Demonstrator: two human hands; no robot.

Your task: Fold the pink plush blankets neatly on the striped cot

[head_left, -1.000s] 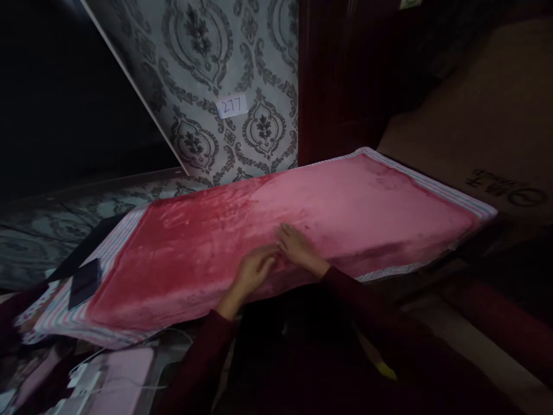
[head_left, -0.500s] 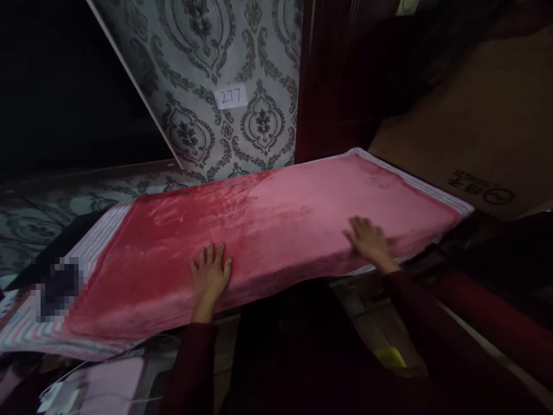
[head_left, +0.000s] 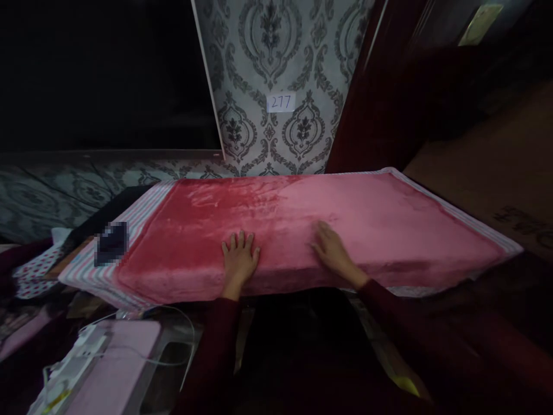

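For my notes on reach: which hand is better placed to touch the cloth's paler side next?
Probably the right hand: it is nearer the paler side; the left hand touches the redder side.

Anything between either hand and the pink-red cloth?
Nothing visible. Left hand rests on the cloth, fingers spread; right hand, blurred, is over it, contact unclear. The dark object lies on the left striped border, clear of both.

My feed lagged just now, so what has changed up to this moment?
The left hand and right hand, together mid-cloth at first, moved apart. The left went leftward and lies palm down, fingers spread; the right swept right, then came partway back. Nothing was taken hold of. The red-and-pink cloth and dark flat object stayed put.
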